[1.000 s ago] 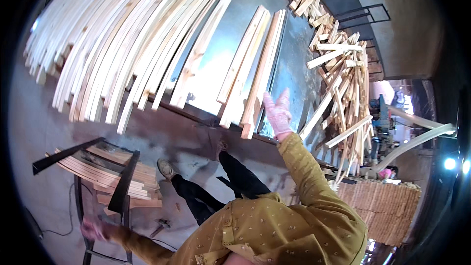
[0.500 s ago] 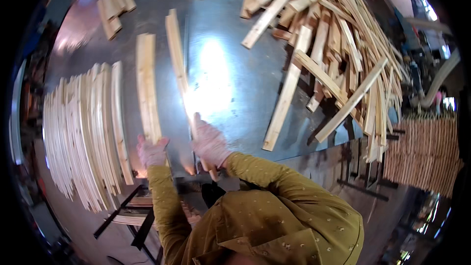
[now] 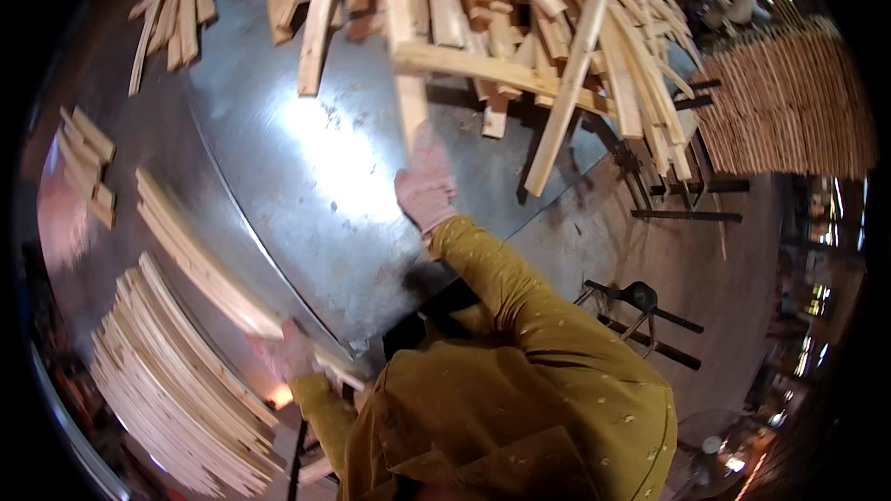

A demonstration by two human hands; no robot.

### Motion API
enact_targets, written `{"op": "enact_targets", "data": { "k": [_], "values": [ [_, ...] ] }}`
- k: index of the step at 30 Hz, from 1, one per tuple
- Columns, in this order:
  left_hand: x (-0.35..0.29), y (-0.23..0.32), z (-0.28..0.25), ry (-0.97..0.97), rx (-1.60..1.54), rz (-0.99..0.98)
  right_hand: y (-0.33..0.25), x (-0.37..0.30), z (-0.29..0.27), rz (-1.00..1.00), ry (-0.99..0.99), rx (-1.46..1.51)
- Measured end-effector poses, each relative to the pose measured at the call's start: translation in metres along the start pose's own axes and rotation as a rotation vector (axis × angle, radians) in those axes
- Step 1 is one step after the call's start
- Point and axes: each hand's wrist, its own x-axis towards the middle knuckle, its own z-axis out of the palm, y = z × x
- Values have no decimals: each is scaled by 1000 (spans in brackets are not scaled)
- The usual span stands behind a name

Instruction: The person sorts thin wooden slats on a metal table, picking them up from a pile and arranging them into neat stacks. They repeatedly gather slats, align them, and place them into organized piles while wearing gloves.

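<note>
A further plank (image 3: 410,107) has been reached by the right hand (image 3: 429,184), strips (image 3: 206,265) touched by the left hand (image 3: 288,353), grips unclear.

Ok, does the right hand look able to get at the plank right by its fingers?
Probably yes: the right hand is at the near end of the plank, nothing visibly between, though a crosswise piece lies over it farther up.
</note>
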Motion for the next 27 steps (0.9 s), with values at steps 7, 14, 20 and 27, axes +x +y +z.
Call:
{"op": "enact_targets", "data": {
  "k": [7, 14, 20, 27],
  "values": [
    [-16, 21, 78, -516, -785, 893, -17, -84, -10, -234, -245, 527],
    [-43, 109, 41, -226, -636, 474, 83, 75, -176, 342, 375, 256],
    [-19, 72, 14, 269, 160, -37, 124, 34, -178, 55, -68, 1190],
    [13, -26, 43, 443, 86, -47, 78, 78, -195, -61, -619, 1554]
  ]
}}
